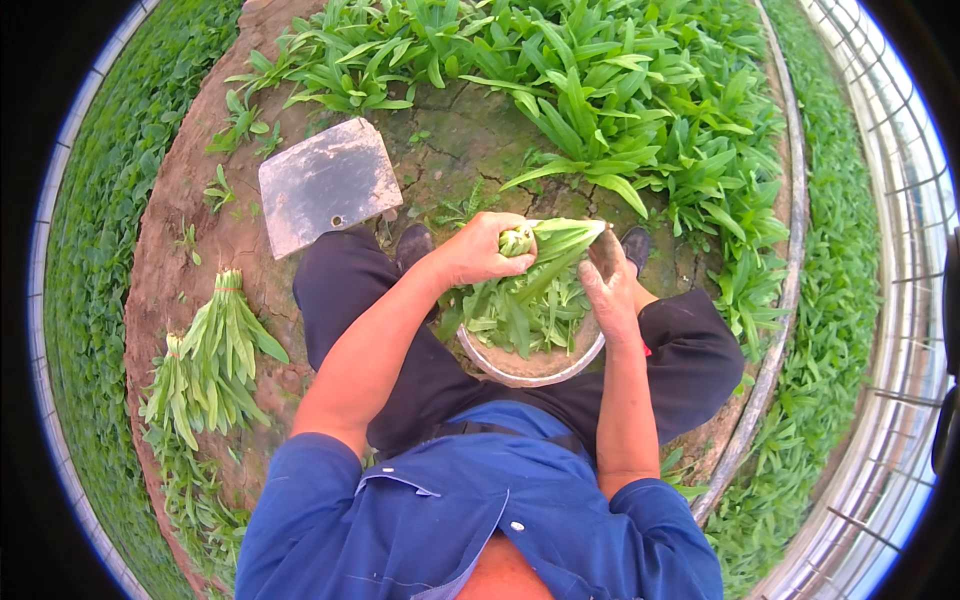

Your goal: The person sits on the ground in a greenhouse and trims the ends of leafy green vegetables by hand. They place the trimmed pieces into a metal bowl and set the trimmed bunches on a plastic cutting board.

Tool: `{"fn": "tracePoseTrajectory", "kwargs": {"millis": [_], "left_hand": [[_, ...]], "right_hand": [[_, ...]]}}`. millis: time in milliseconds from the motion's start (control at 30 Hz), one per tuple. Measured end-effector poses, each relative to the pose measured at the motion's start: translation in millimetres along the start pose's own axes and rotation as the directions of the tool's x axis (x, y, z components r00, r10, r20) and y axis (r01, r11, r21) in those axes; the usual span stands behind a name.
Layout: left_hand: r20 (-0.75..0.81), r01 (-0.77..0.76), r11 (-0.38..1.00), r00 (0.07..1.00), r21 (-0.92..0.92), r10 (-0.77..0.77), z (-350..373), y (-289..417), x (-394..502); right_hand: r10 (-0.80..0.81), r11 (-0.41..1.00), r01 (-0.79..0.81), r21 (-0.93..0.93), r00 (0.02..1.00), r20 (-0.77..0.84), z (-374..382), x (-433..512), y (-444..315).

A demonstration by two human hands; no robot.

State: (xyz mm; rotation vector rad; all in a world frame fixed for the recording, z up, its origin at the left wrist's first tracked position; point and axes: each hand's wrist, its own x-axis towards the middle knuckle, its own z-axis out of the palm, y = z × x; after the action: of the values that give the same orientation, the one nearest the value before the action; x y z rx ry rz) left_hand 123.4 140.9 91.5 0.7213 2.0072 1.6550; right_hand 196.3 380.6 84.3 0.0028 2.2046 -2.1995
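Note:
My left hand [484, 251] is closed around a bunch of leafy-green stems [516, 241], whose pale cut ends show at the fist. My right hand [611, 281] has its fingertips at the pale root end of a single leafy green plant [562, 238]. That plant's leaves spread back toward my left hand. Below both hands, between my legs, sits a round basin [517, 381] with loose green leaves [551, 319] in it. How the leaves under my left hand join the bunch is partly hidden.
Tied bundles of greens [225, 330] lie on the soil at left. A flat, worn board [330, 184] with a hole rests beyond my left knee. Dense leafy plants [600, 105] grow ahead and to the right, where a hose-like pipe [796, 202] runs along the bed.

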Motion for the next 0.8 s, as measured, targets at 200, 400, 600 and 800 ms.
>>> {"fn": "tracePoseTrajectory", "kwargs": {"millis": [200,400,600,800], "left_hand": [[-0.01,0.035,0.948,0.999,-0.318,-0.04,7.9,17.1,-1.9],[-0.252,0.091,0.977,0.958,-0.192,-0.139,7.1,3.7,4.5],[-0.36,-0.113,0.922,0.932,-0.371,-0.031,21.0,0.3,9.8],[-0.5,-0.14,0.923,0.864,-0.358,-0.063,28.9,-20.1,12.1]], "right_hand": [[0.031,0.864,0.028,0.503,0.994,-0.109,34.8,8.9,-11.9],[-0.242,0.911,0.145,-0.386,0.946,-0.217,25.5,20.0,-17.5],[-0.381,0.822,0.288,-0.491,0.919,-0.098,68.6,31.5,-6.4],[-0.38,0.774,0.31,-0.552,0.925,-0.014,95.3,33.4,-0.6]]}}
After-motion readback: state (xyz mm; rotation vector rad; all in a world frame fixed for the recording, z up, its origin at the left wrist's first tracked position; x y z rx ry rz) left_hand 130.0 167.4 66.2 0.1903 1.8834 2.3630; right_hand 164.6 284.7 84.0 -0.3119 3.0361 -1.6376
